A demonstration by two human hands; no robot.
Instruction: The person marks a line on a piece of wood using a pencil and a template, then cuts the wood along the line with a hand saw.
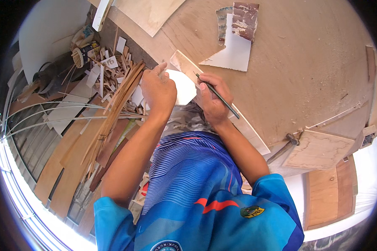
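Brown and dusted with shavings, your tabletop (pixel 297 88) runs off past the dark rim, with a pale wooden strip (pixel 250 133) along its near edge. Beside that strip, your left hand (pixel 160 90) hides its fingertips, so you cannot tell whether they grip the overexposed white piece (pixel 182 88). Slim and dark green, the pencil (pixel 227 104) slants over the strip, clamped in your right hand's (pixel 215 109) fingers, both ends showing beyond them

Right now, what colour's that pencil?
The pencil looks dark green, seen best in the head view.
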